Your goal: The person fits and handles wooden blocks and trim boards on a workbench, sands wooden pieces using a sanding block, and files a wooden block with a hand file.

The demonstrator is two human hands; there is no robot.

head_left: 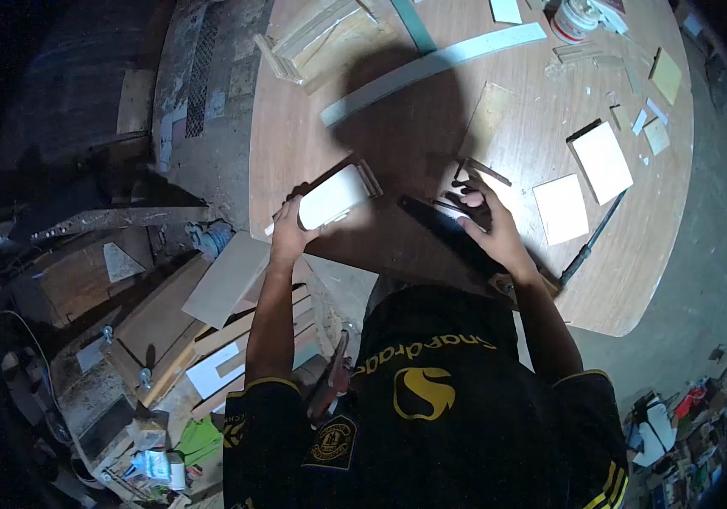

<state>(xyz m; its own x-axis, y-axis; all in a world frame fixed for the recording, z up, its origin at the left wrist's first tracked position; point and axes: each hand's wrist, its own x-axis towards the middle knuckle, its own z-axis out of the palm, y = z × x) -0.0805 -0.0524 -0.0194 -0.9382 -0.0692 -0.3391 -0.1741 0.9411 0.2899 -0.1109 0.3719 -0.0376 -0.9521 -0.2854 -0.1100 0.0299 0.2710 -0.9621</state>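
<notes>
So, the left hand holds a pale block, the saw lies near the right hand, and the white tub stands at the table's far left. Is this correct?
No: the head view shows the white tub at the far right of the table. The rest holds: the left hand holds a pale block, and the saw lies near the right hand.

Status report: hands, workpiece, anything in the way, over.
Left hand gripping pale block. Right hand curled, grip unclear. Handsaw lying close beside right hand, possibly in the way.
</notes>
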